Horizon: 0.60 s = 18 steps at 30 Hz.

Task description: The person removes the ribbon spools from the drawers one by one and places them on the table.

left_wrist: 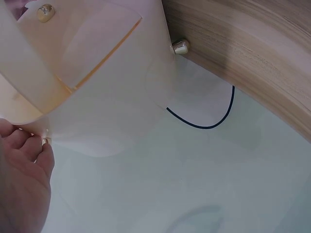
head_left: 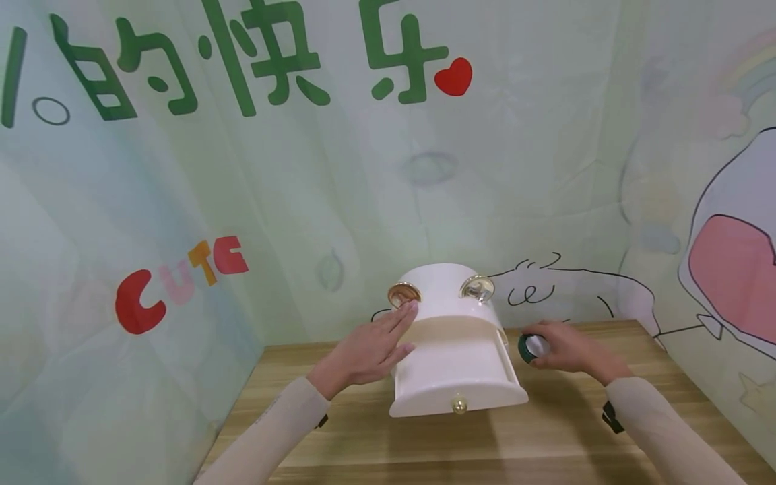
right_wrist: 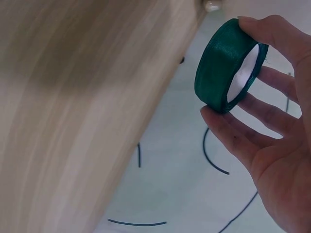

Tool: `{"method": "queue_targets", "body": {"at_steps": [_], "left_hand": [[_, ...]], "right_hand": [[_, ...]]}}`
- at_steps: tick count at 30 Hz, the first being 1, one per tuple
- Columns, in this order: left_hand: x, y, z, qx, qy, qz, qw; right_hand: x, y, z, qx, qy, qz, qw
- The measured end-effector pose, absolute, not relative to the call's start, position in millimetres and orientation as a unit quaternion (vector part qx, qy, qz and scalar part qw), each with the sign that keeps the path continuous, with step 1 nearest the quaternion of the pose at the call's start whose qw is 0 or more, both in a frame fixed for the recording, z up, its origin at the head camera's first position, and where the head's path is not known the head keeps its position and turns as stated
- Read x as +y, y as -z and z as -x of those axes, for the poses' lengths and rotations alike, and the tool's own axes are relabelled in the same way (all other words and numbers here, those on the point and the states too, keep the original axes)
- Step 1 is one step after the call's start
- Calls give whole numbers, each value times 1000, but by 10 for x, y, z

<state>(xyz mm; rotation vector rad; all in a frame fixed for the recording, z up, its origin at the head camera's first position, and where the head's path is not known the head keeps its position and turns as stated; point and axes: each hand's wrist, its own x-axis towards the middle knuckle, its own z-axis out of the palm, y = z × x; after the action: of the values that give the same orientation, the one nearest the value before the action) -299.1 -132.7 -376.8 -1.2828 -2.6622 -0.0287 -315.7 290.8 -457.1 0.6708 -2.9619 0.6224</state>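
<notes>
A white drawer box with two gold-rimmed round ears stands on the wooden table. Its drawer is pulled out toward me, showing a gold knob on the front. My left hand touches the box at its left ear, fingers extended and thumb apart. The left wrist view shows that hand's fingers against the box's edge, their tips partly hidden. To the right of the box, my right hand grips a roll of green ribbon by its rim, between thumb and fingers, above the table.
The wooden table extends around the box. Behind it and along both sides hangs a printed cloth backdrop with green characters. A gold foot sticks out from the box. Dark straps show at both wrists.
</notes>
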Motion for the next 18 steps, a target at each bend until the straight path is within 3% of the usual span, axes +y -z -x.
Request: {"method": "queue_targets", "body": {"at_steps": [18], "left_hand": [[-1321, 3788, 2994, -895, 5, 434, 103]], "right_hand": [[2850, 4983, 3413, -955, -200, -218, 10]]}}
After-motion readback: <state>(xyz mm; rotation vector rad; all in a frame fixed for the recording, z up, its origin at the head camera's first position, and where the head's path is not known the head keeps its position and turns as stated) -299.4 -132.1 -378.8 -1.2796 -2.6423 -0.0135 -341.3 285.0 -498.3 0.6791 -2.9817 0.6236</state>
